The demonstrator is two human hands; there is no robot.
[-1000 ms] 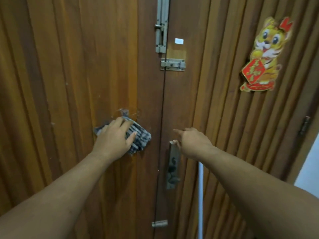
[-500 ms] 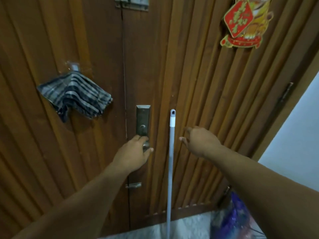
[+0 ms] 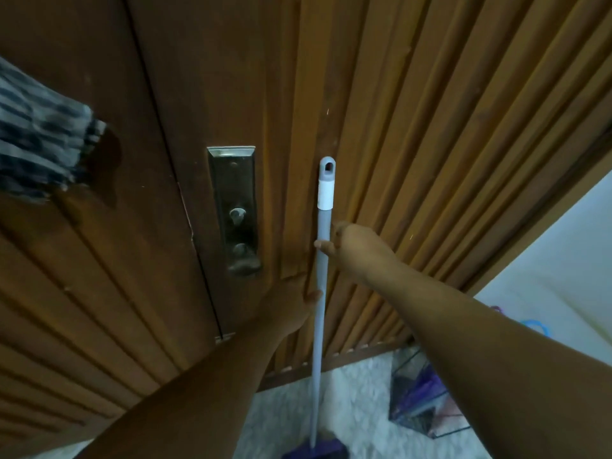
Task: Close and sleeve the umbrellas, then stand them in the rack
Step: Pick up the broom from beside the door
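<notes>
Preparatory step: right hand (image 3: 356, 248) grips the broom handle (image 3: 323, 260); left hand (image 3: 288, 309) touches it, fingers unclear. Next: clear it aside.

The door (image 3: 99, 293) in front of me is dark brown wood with a slight sheen, its panels ribbed in narrow raised slats. The lock plate (image 3: 233, 180) on it is metal, dull and tarnished, brighter along its bevelled top edge. The pole (image 3: 318, 309) that my right hand (image 3: 356, 250) and left hand (image 3: 288, 309) touch looks like smooth, matt grey-blue metal or plastic, with a white sleeve and a grey plastic cap with a hole at the top. The striped grey cloth (image 3: 39, 140) hanging at the left is soft, matt woven fabric. The floor (image 3: 357, 409) is pale and speckled, like stone.
</notes>
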